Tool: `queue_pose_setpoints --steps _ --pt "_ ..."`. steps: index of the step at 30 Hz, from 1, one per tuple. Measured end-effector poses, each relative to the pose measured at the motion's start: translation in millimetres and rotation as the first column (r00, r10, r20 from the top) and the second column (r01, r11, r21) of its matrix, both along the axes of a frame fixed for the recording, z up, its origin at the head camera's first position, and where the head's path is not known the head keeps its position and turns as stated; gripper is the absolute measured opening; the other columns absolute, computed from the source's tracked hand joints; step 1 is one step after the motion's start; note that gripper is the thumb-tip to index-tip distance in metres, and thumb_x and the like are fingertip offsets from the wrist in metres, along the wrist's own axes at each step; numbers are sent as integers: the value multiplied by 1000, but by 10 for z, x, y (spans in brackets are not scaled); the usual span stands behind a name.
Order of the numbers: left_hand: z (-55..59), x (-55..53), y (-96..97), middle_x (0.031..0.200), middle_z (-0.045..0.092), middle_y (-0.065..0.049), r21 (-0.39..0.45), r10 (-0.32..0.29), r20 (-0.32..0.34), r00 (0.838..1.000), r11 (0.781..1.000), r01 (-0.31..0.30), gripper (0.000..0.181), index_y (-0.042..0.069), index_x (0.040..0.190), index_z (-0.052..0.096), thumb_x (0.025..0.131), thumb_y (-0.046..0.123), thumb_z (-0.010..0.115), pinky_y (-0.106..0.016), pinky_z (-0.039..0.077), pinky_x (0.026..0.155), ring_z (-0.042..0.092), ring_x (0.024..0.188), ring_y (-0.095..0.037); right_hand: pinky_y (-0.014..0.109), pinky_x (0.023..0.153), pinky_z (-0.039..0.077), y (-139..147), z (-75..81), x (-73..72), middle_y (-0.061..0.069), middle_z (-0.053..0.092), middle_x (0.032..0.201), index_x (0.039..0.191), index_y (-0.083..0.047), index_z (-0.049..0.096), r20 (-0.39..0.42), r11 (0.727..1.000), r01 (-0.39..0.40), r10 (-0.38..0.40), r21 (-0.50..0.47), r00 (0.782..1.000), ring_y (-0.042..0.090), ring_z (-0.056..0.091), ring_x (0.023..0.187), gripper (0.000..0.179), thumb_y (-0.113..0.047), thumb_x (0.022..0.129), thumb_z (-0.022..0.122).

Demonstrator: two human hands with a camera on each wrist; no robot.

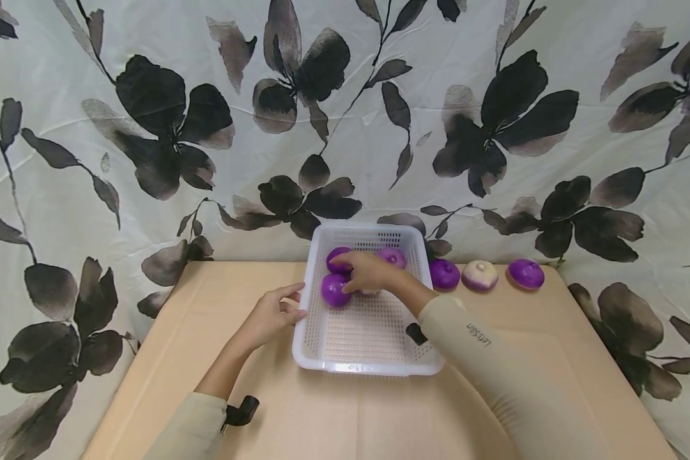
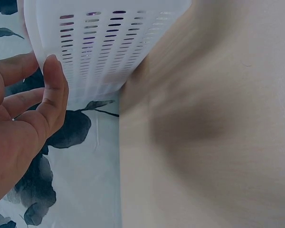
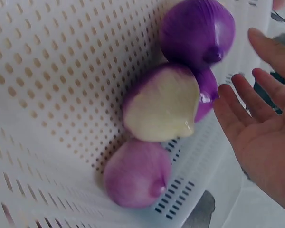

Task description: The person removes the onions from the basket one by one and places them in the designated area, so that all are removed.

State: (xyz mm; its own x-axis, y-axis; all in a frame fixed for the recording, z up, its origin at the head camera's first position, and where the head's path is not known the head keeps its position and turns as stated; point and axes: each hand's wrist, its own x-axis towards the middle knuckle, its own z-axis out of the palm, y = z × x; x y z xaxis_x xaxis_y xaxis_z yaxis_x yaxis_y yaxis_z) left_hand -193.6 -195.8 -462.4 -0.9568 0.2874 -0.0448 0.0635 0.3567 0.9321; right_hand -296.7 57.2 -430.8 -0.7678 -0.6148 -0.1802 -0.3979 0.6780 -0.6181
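A white perforated plastic basket [image 1: 368, 368] holds several onions. Two deep purple ones [image 1: 335, 291] lie at its left side, and a pinkish-purple onion [image 1: 391, 257] sits toward the back right. Mostly covered by the hand in the head view, a cream-and-purple onion [image 3: 161, 104] shows plainly in the right wrist view. My right hand [image 1: 368, 271] reaches in over the onions, fingers spread, close beside a deep purple onion [image 3: 197, 33] and gripping nothing. At the basket's left rim, my left hand [image 1: 271, 314] touches the outside with its fingertips and thumb.
To the right of the basket, a purple onion [image 1: 444, 275], a whitish onion [image 1: 480, 275] and another purple onion [image 1: 525, 274] line the back of the light wooden table [image 1: 333, 415]. Behind hangs a floral cloth [image 1: 379, 160].
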Motion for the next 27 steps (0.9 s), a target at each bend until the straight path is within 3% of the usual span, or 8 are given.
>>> queue_pose_setpoints --steps 4,11,19,27 --pt "-9 0 -4 126 56 -29 3 -8 -1 1000 1000 8 64 -10 151 42 93 -4 68 -29 65 73 72 89 -22 48 120 43 -82 -58 47 10 55 152 152 -13 53 -64 996 3 2 84 998 31 50 143 74 -16 85 85" --pt "-3 4 -11 127 56 -28 -8 0 6 1000 1000 0 63 -9 152 43 93 -5 67 -30 65 74 72 89 -21 45 120 43 -158 -137 68 10 55 152 151 -13 53 -111 991 -3 18 132 994 31 50 143 75 -15 84 86" --pt "10 -7 0 127 57 -27 -22 6 9 1000 1000 -6 63 -7 152 43 94 -3 68 -46 65 81 71 87 -20 46 121 42 -196 -219 83 11 49 156 151 -13 53 -157 983 5 25 185 987 32 47 145 74 -18 85 85" --pt "15 3 1 125 57 -26 -19 15 17 1000 1000 -14 64 -7 152 43 94 -4 68 -33 66 75 71 85 -20 48 119 44 -223 -285 104 13 52 153 148 -12 54 -166 986 -14 42 167 985 34 49 143 72 -20 85 86"
